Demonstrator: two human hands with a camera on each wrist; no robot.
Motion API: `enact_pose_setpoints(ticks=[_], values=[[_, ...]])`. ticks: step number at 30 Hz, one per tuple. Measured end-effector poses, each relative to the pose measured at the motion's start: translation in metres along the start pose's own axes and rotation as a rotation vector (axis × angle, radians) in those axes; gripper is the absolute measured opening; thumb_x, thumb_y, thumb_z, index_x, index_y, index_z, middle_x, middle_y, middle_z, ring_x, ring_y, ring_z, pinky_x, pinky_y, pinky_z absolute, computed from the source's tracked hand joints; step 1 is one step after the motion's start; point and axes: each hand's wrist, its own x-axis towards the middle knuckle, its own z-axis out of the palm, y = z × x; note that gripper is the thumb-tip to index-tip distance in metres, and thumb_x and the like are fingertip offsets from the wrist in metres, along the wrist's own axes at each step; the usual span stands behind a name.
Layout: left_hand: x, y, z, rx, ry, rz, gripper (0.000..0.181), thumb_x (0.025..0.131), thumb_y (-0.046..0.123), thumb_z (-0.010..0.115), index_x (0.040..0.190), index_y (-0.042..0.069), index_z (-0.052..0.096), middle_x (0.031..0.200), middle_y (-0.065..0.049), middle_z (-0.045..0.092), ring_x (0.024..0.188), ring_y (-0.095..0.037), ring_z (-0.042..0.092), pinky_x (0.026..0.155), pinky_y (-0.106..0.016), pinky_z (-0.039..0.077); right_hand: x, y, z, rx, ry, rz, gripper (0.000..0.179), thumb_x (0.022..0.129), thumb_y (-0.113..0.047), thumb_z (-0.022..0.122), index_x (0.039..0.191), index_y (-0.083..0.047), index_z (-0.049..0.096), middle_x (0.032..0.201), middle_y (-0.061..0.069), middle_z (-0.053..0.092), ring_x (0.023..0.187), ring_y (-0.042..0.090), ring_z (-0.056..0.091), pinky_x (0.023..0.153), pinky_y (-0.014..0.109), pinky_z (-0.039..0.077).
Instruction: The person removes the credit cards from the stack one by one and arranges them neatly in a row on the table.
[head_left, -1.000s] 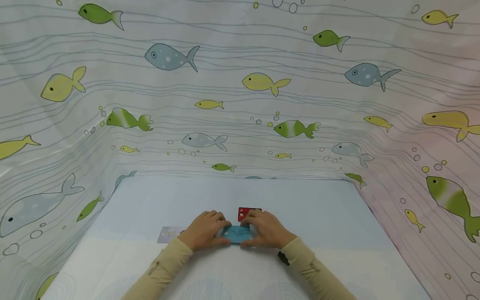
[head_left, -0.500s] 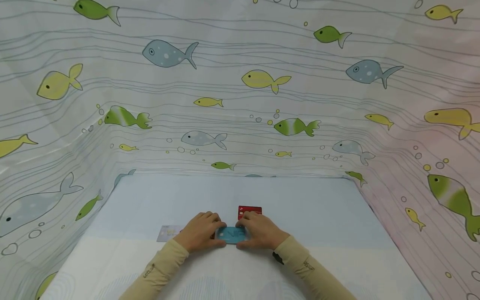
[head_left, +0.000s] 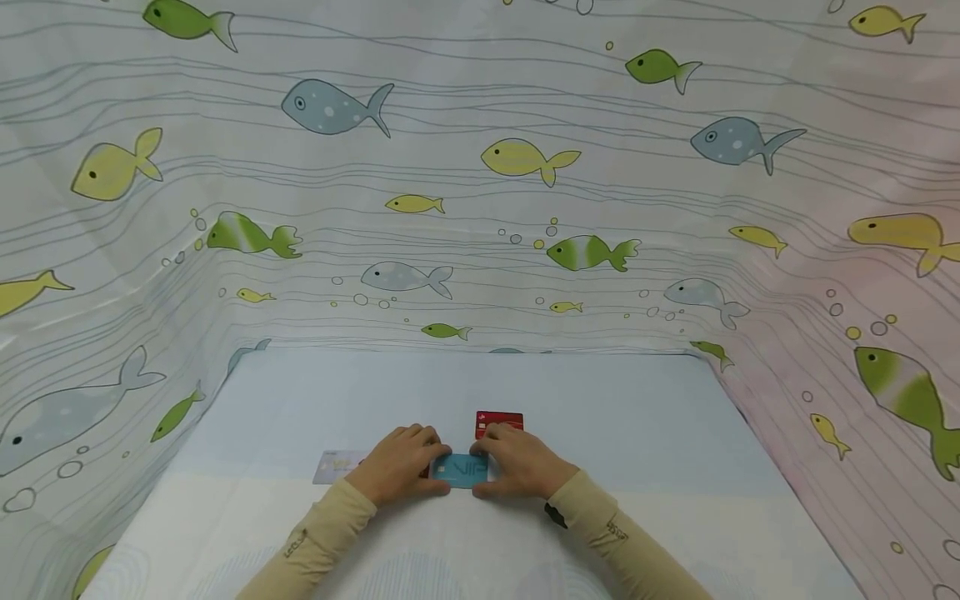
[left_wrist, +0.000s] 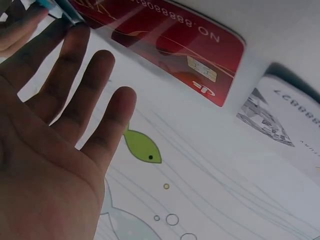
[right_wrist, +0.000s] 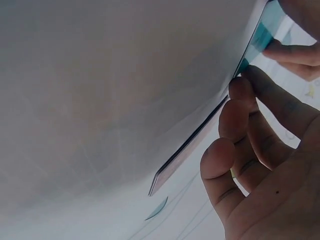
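Observation:
In the head view a blue card (head_left: 461, 472) with VIP lettering lies between both hands on the table. The left hand (head_left: 401, 467) pinches its left end, fingertips at the far edge and thumb at the near edge. At its right end the right hand (head_left: 521, 464) holds it the same way. The left wrist view shows a red card (left_wrist: 175, 45) with a gold chip beside the left fingers; that hand mostly hides it from the head camera. Another red card (head_left: 499, 419) lies just beyond the right fingers, partly covered by them.
A silver-grey card (head_left: 333, 467) lies left of the left hand, in line with the blue one. The pale tablecloth (head_left: 637, 417) runs back to a fish-patterned curtain (head_left: 480, 233) that encloses the back and both sides.
Both hands and the blue card have shifted a little to the left, toward the red card by the left hand. More of the far red card shows.

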Motion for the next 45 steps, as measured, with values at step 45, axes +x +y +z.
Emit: enact_pose_setpoints(ticks=[45], values=[[0.045, -0.008, 0.004, -0.023, 0.057, -0.041, 0.047, 0.091, 0.043, 0.075, 0.128, 0.014, 0.069, 0.118, -0.003, 0.066, 0.107, -0.022, 0.061, 0.092, -0.040, 0.053, -0.020, 0.035, -0.017, 0.064, 0.129, 0.127, 0.049, 0.091, -0.042, 0.075, 0.130, -0.016, 0.065, 0.116, -0.001, 0.062, 0.102, 0.012, 0.058, 0.091, 0.034, 0.054]])
